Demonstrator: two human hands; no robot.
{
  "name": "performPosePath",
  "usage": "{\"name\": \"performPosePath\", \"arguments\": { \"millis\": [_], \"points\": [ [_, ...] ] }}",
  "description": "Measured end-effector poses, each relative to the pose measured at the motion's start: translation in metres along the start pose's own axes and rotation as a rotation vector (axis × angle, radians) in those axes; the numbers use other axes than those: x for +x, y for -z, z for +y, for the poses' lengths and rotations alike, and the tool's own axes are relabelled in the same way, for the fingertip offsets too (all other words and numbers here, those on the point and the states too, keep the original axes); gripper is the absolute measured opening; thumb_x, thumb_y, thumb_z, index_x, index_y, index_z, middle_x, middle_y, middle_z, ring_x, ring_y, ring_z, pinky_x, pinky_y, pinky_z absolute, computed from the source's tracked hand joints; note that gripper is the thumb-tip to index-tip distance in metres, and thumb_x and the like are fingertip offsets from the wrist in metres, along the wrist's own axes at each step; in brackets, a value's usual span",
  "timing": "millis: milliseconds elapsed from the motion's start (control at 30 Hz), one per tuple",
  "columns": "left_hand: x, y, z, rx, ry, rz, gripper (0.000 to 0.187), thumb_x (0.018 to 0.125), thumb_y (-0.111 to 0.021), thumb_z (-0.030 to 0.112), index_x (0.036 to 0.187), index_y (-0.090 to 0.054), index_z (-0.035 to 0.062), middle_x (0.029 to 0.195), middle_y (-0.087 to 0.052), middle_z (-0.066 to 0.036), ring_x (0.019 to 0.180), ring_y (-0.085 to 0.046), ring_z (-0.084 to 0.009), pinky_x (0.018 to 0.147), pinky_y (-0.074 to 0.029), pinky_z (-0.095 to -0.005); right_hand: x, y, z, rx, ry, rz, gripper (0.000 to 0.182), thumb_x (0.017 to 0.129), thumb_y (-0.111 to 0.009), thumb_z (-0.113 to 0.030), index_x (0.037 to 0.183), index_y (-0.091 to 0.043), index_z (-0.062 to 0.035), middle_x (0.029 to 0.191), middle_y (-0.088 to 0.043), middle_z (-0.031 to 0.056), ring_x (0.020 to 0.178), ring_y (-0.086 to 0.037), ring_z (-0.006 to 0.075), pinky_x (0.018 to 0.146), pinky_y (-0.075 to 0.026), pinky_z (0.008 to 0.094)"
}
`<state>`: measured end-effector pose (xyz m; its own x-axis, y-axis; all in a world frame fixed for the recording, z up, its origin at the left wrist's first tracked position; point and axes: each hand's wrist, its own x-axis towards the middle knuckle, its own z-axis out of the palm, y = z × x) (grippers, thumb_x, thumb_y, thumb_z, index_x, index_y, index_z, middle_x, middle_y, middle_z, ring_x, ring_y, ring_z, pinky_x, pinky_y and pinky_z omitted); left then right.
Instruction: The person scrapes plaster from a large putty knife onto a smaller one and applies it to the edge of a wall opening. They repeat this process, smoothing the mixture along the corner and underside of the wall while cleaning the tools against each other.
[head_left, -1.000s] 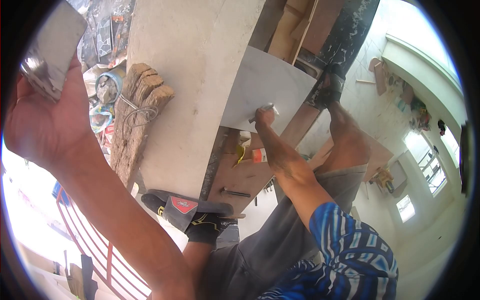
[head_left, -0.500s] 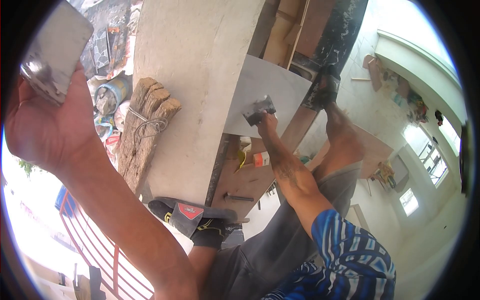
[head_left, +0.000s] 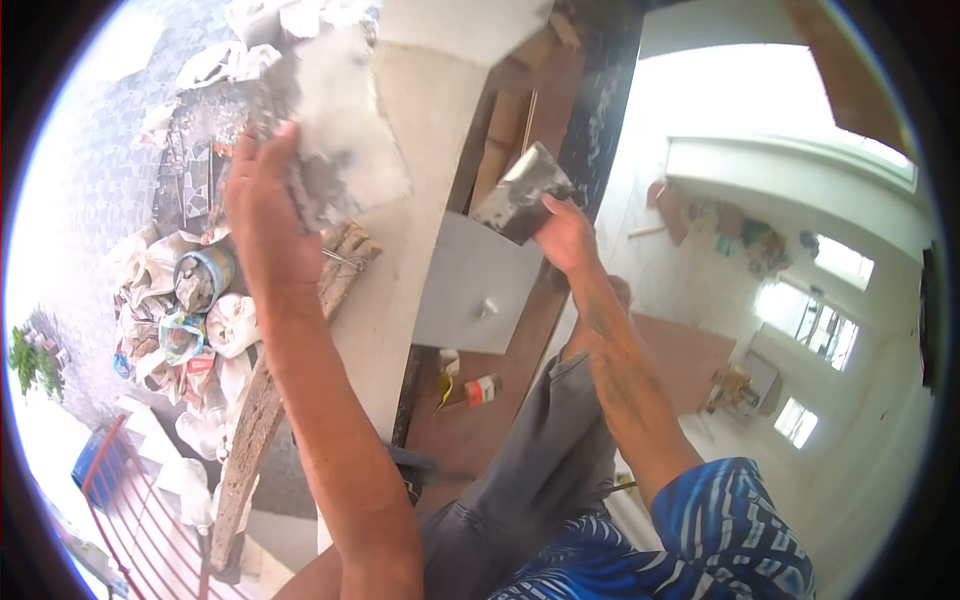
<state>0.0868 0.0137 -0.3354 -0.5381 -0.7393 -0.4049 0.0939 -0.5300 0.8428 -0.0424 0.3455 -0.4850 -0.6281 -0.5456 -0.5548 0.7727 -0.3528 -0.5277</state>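
a: in the head view, with twelve at the top, where do the two hands sit?

b: the left hand (head_left: 268, 218) is up toward ten, the right hand (head_left: 566, 236) just off centre toward one.

a: what have they got?

b: the left one carries a pale plate (head_left: 340, 105) smeared with grey, reaching out from its fingers toward one o'clock. the right one grips a flat metal blade (head_left: 525, 193), dark-streaked and shiny.

a: fingers?

b: right thumb lies on the blade's near edge, pinching it; the fingers behind are hidden. the left fingers curl at the plate's edge; i can't see the grip beneath, and it's blurred.

a: so how do blade and plate stand to each other?

b: from the right fingertips, the plate is at ten o'clock, with a gap between. the blade points that way too, but its long axis runs from between seven and eight to between one and two.

a: and the grey sheet (head_left: 455, 285)?

b: between seven and eight from the right fingers, with a small white dab (head_left: 487, 308) on it. the right hand is clearly nearer. the blade's lower corner overlaps its top edge in view; whether they touch, i can't tell.
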Motion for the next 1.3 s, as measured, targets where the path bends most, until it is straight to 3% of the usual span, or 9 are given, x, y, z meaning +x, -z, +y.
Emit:
{"name": "performPosePath", "arguments": {
  "millis": [67, 233, 367, 567, 633, 800, 1033, 1167, 1300],
  "points": [
    [-0.018, -0.011, 0.024, 0.021, 0.011, -0.026, 0.039, 0.099, -0.06, 0.012, 0.133, -0.054, -0.0062, 0.109, -0.069, -0.012, 0.084, -0.071, -0.0159, 0.068, -0.062, -0.0269, -0.004, -0.017, -0.041, -0.408, 0.15, -0.08, 0.049, 0.099, -0.061, -0.005, 0.146, -0.047, -0.0036, 0.139, -0.06, 0.0119, 0.131, -0.057, 0.0305, 0.117, -0.04, 0.0514],
    [-0.057, -0.013, 0.051, -0.15, 0.066, -0.011, 0.043, 0.098, -0.06, 0.012, 0.136, -0.051, -0.0067, 0.113, -0.068, -0.013, 0.085, -0.07, -0.0157, 0.071, -0.061, -0.029, -0.092, -0.183, -0.091, -0.422, 0.329, -0.084, 0.044, 0.099, -0.055, -0.002, 0.143, -0.05, 0.0006, 0.132, -0.063, 0.0126, 0.123, -0.062, 0.0236, 0.107, -0.05, 0.0413],
    [-0.057, -0.037, 0.063, -0.355, 0.047, -0.139, 0.04, 0.1, -0.059, 0.01, 0.136, -0.051, -0.0069, 0.115, -0.067, -0.015, 0.09, -0.071, -0.0169, 0.073, -0.061, -0.0314, -0.136, -0.274, -0.103, -1.231, 0.77, -0.052, 0.034, 0.103, -0.055, -0.007, 0.134, -0.06, 0.0026, 0.119, -0.067, 0.0079, 0.108, -0.061, 0.0172, 0.099, -0.047, 0.0325],
    [-0.082, -0.08, 0.122, -0.423, 0.106, -0.264, 0.051, 0.101, -0.059, 0.01, 0.144, -0.04, -0.0097, 0.122, -0.065, -0.018, 0.1, -0.069, -0.0193, 0.08, -0.061, -0.0308, -0.137, -0.345, -0.137, -1.604, 1.404, -0.57, 0.042, 0.1, -0.051, 0.002, 0.142, -0.055, -0.001, 0.137, -0.063, 0.0184, 0.128, -0.061, 0.0334, 0.108, -0.049, 0.0395],
    [-0.087, -0.085, 0.132, -0.447, 0.081, -0.369, 0.074, 0.102, -0.062, 0.014, 0.16, -0.022, -0.0086, 0.131, -0.061, -0.019, 0.11, -0.066, -0.0218, 0.085, -0.059, -0.0332, -0.14, -0.354, -0.15, -1.674, 1.358, -0.744, 0.064, 0.087, -0.053, 0.017, 0.148, -0.051, -0.0049, 0.152, -0.053, 0.0203, 0.141, -0.052, 0.0371, 0.116, -0.044, 0.0502],
    [-0.097, -0.107, 0.151, -0.48, 0.111, -0.399, 0.05, 0.101, -0.055, 0.008, 0.146, -0.042, -0.0097, 0.114, -0.065, -0.012, 0.094, -0.068, -0.0166, 0.074, -0.057, -0.0269, -0.145, -0.349, -0.165, -1.827, 1.399, -0.808, 0.086, 0.07, -0.057, 0.023, 0.151, -0.048, -0.0056, 0.157, -0.048, 0.0187, 0.147, -0.046, 0.0349, 0.124, -0.036, 0.0512],
    [-0.078, -0.11, 0.115, -0.334, 0.14, -0.429, 0.028, 0.102, -0.058, 0.01, 0.126, -0.06, -0.0041, 0.099, -0.065, -0.005, 0.072, -0.061, -0.008, 0.059, -0.05, -0.0218, -0.147, -0.302, -0.166, -1.929, 1.264, -0.631, 0.09, 0.071, -0.055, 0.023, 0.155, -0.043, -0.0041, 0.16, -0.043, 0.02, 0.148, -0.044, 0.0365, 0.124, -0.036, 0.0509],
    [-0.074, -0.11, 0.131, -0.483, 0.215, -0.415, 0.041, 0.102, -0.06, 0.011, 0.138, -0.053, -0.006, 0.102, -0.066, -0.004, 0.073, -0.06, -0.0071, 0.058, -0.05, -0.0215, -0.138, -0.258, -0.173, -2.065, 1.098, -0.602, 0.094, 0.067, -0.054, 0.024, 0.156, -0.042, -0.0037, 0.162, -0.042, 0.0192, 0.147, -0.044, 0.0362, 0.123, -0.038, 0.0482],
    [-0.075, -0.103, 0.164, -0.287, 0.007, -0.427, 0.047, 0.103, -0.058, 0.013, 0.143, -0.049, -0.0082, 0.104, -0.069, -0.008, 0.08, -0.066, -0.0102, 0.067, -0.054, -0.0236, -0.162, -0.243, -0.182, -1.91, 0.901, -0.337, 0.084, 0.073, -0.05, 0.023, 0.153, -0.045, -0.0039, 0.156, -0.05, 0.0175, 0.142, -0.052, 0.0352, 0.118, -0.043, 0.0442]
  ]
}}
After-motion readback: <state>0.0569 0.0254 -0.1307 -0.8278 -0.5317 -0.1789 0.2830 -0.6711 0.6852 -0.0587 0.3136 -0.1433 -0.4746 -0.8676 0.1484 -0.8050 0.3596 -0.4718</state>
